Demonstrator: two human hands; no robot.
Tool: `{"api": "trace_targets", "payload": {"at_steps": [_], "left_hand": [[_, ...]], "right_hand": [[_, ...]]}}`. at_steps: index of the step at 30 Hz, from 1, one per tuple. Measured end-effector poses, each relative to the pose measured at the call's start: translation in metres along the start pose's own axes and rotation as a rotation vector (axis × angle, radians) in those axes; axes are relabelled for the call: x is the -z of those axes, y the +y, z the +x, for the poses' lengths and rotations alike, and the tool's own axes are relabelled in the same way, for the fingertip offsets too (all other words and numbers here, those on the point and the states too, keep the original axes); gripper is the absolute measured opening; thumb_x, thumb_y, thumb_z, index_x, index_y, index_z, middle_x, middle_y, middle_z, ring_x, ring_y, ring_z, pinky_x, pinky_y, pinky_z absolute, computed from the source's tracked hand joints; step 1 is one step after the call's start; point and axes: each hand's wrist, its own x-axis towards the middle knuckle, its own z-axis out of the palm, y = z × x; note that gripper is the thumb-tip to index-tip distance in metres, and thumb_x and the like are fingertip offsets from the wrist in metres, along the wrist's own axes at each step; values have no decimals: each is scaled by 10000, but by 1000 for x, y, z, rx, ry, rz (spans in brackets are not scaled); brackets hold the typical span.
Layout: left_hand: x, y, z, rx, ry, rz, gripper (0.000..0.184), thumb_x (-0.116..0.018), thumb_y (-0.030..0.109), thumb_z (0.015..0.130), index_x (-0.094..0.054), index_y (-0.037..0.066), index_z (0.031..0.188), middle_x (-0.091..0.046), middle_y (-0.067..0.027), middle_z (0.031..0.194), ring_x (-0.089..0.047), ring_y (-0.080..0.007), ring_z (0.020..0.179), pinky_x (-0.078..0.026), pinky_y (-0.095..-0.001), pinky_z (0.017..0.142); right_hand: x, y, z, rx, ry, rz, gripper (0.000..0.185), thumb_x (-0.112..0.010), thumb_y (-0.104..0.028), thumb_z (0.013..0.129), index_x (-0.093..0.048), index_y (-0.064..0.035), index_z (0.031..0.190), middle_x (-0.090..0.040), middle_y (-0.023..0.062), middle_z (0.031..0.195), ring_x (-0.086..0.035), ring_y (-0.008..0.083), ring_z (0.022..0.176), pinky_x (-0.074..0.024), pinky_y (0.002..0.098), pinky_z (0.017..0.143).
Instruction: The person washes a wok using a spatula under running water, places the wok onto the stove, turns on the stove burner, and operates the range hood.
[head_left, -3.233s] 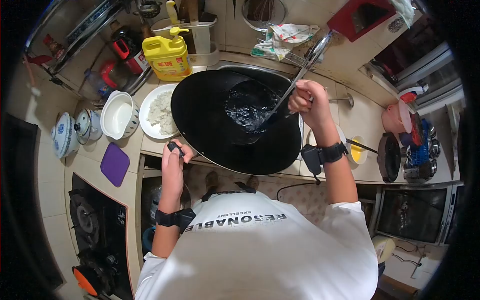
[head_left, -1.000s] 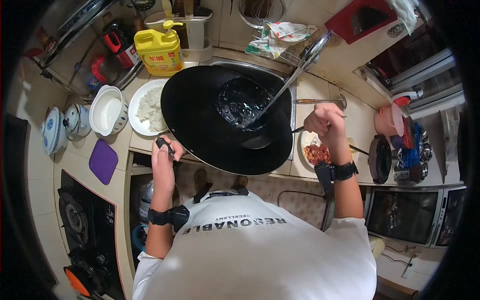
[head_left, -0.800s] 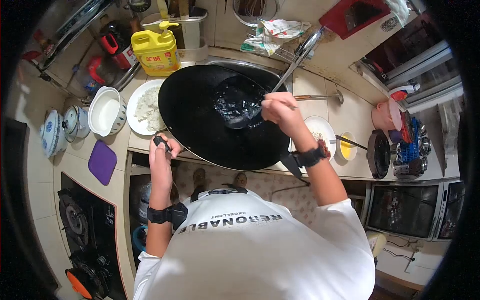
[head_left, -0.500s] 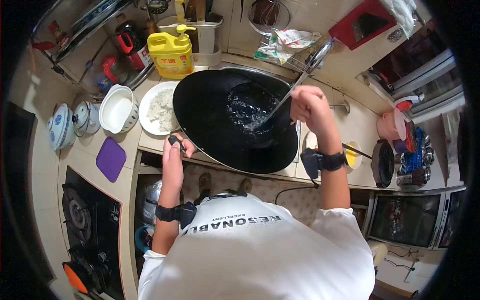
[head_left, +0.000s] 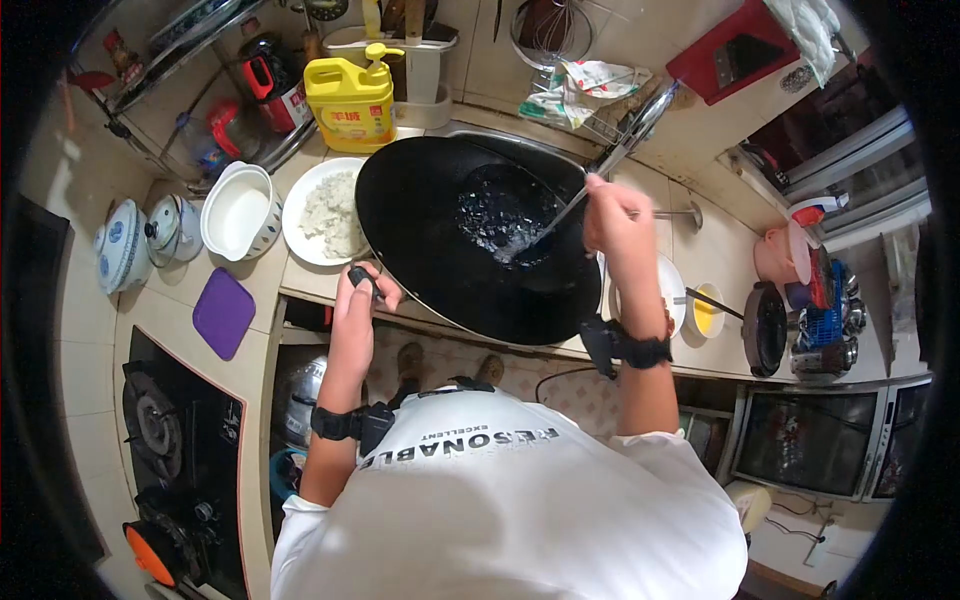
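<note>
A large black wok (head_left: 410, 220) lies tilted over the sink (head_left: 500, 132), with water pooled in it. My left hand (head_left: 366, 287) is closed round the wok's dark handle at its lower left edge. Running water from the faucet (head_left: 625, 135) streams into the wok. Over the wok's right side is my right hand (head_left: 615, 215), fingers curled beside the stream; what it holds, if anything, cannot be made out. Below that forearm, a white plate (head_left: 672, 284) is partly hidden.
On the left counter are a plate of rice (head_left: 330, 212), a white pot (head_left: 240, 212), a purple mat (head_left: 224, 313) and a yellow jug (head_left: 350, 112). A bowl with yellow liquid (head_left: 706, 312) and a small black pan (head_left: 766, 328) stand right. The stove (head_left: 185, 450) is lower left.
The whole view has shifted back and forth. My right hand has moved between the wok's right side and the stream. My left hand has kept hold of the wok handle.
</note>
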Motion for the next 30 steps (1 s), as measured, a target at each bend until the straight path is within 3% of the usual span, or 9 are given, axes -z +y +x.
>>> {"api": "trace_targets", "payload": {"at_steps": [4, 8, 10, 14, 17, 22, 25, 27, 30], "left_hand": [[-1, 2, -2, 27, -5, 8, 143, -287, 135, 934, -392, 64, 1001, -505, -53, 792, -454, -116, 733, -376, -260, 739], [-1, 3, -1, 5, -5, -10, 135, -279, 119, 933, -388, 62, 988, -504, -59, 779, -454, -123, 724, -375, -261, 740], [-2, 5, 1, 8, 0, 6, 132, -279, 117, 932, -385, 60, 986, -498, -59, 770, -450, -124, 719, -374, -262, 738], [-6, 3, 0, 7, 35, 37, 158, -275, 155, 912, -389, 81, 993, -459, -48, 748, -420, -115, 693, -345, -250, 693], [-6, -1, 1, -29, 31, 19, 159, -278, 180, 931, -391, 84, 991, -451, -46, 739, -412, -114, 684, -342, -250, 690], [-6, -2, 1, -34, 38, 35, 161, -279, 183, 933, -390, 86, 997, -445, -40, 733, -409, -114, 682, -337, -252, 689], [-5, -2, -1, -35, 43, 37, 159, -276, 178, 931, -387, 87, 998, -441, -38, 727, -404, -114, 680, -334, -254, 689], [-7, -1, 0, -35, 47, 25, 155, -273, 177, 930, -384, 89, 994, -436, -37, 722, -397, -113, 677, -333, -255, 690], [-5, 1, -1, -1, 19, -18, 153, -270, 118, 904, -372, 56, 1000, -470, -58, 746, -422, -117, 707, -356, -255, 738]], "right_hand": [[-8, 18, 14, 47, 48, -33, 407, -514, -199, 912, -442, -88, 526, -370, -46, 454, -332, 56, 389, -262, 250, 379], [20, -26, 14, -197, -166, 285, 393, -533, -144, 868, -388, -122, 504, -337, -40, 447, -269, 74, 335, -228, 257, 334], [12, -17, 20, -173, -18, 245, 394, -535, -150, 867, -384, -121, 504, -344, -40, 449, -284, 72, 344, -251, 251, 344], [5, -1, 28, -133, -51, 189, 388, -540, -156, 854, -372, -123, 505, -342, -46, 457, -301, 67, 363, -283, 247, 367], [14, -25, 30, -222, -210, 180, 380, -554, -170, 841, -391, -117, 502, -358, -43, 454, -317, 74, 361, -283, 247, 369], [-3, 20, 37, -42, -61, 34, 368, -538, -186, 858, -482, -55, 519, -428, -11, 446, -380, 86, 369, -294, 255, 380], [-6, 7, 34, -36, -111, -14, 372, -538, -186, 863, -469, -64, 518, -428, -16, 452, -377, 75, 375, -294, 248, 380], [1, -17, 31, -186, -244, 42, 368, -541, -179, 861, -460, -72, 518, -423, -22, 453, -370, 71, 377, -291, 241, 381], [3, -7, 26, -149, -145, 126, 365, -539, -164, 858, -443, -80, 516, -413, -24, 456, -360, 74, 375, -290, 236, 381]]}}
